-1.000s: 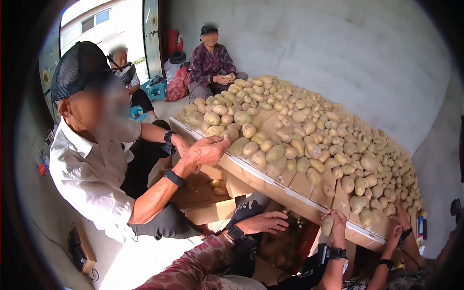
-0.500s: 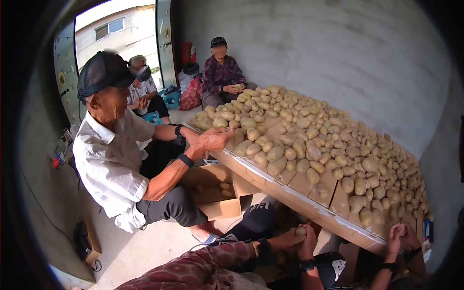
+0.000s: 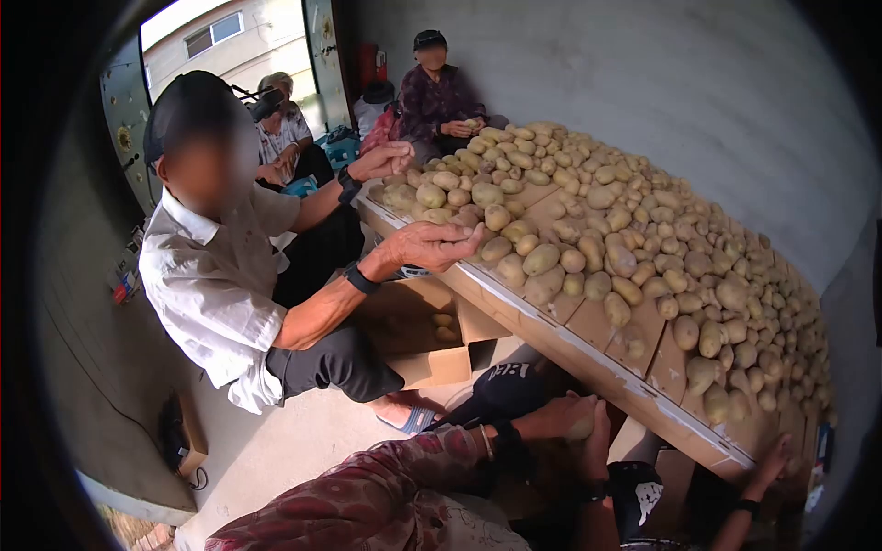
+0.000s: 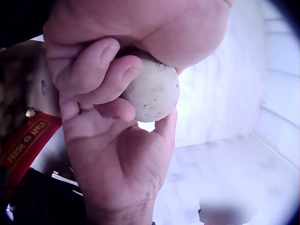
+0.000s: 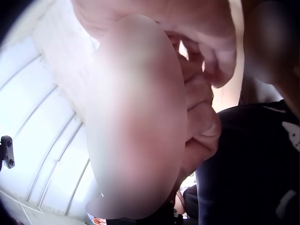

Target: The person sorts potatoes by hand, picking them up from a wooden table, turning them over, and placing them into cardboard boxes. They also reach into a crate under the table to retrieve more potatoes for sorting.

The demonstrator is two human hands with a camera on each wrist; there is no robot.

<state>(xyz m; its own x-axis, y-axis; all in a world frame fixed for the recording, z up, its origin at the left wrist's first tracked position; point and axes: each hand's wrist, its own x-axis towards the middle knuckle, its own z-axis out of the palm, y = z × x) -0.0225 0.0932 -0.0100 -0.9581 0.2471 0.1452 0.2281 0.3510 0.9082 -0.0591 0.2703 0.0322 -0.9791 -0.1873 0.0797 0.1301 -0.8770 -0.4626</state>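
Note:
Low in the head view, my left hand [image 3: 554,419] and right hand [image 3: 596,443] meet below the table's edge. A pale, rounded potato [image 4: 153,93] shows between them in the left wrist view. There the left hand [image 4: 140,30] comes from above, several fingers curled against the potato's side. From below, the right hand [image 4: 117,161] holds it with the thumb at its lower edge; its other fingers are partly hidden. In the right wrist view a blurred patch covers the middle and hides the potato.
Many potatoes [image 3: 620,262] lie heaped on a cardboard-covered table [image 3: 588,340]. On the left sits a person in a white shirt [image 3: 207,298], hands apart over the near edge. An open carton [image 3: 432,367] stands on the floor; another person's hand [image 3: 774,459] is at the right.
My left hand, earlier apart and outstretched, has come against the potato held by my right hand. The person in white has spread both hands apart. The head view has shifted.

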